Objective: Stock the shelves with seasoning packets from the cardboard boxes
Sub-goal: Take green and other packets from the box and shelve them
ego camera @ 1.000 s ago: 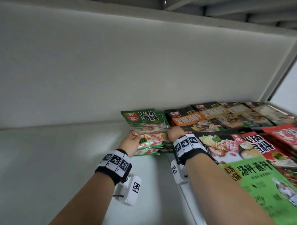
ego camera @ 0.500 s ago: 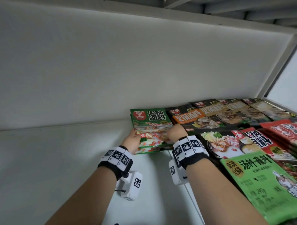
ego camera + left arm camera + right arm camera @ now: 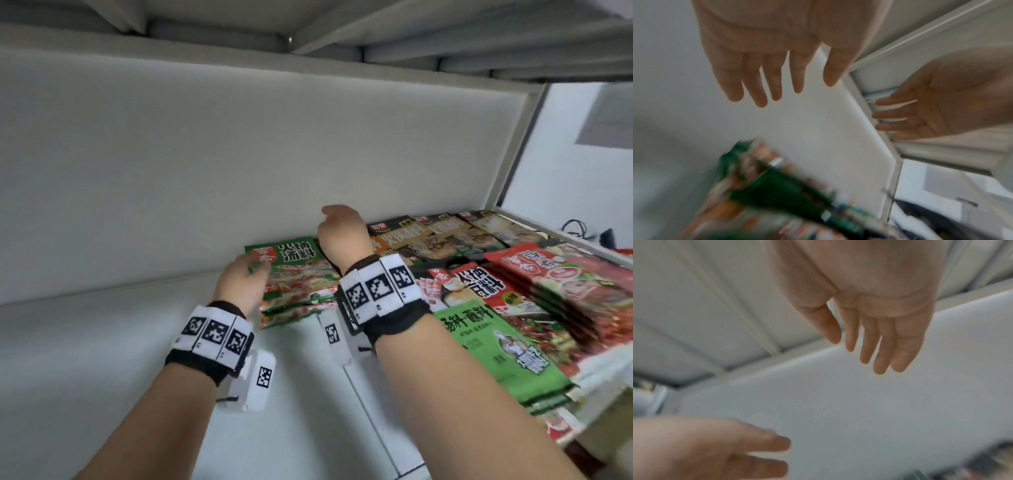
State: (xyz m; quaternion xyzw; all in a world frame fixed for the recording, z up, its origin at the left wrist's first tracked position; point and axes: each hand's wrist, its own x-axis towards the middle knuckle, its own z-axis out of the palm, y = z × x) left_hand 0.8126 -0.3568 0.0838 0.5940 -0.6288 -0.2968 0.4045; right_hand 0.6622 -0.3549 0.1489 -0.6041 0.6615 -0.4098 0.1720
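Two empty hands point(image 3: 764, 53); packets point(image 3: 298, 274) below

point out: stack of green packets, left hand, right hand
stack of green packets point(image 3: 297, 255): head view, on the top packet's green label.
left hand point(image 3: 239, 286): head view, on the back of the hand.
right hand point(image 3: 344, 236): head view, on the back of the hand.
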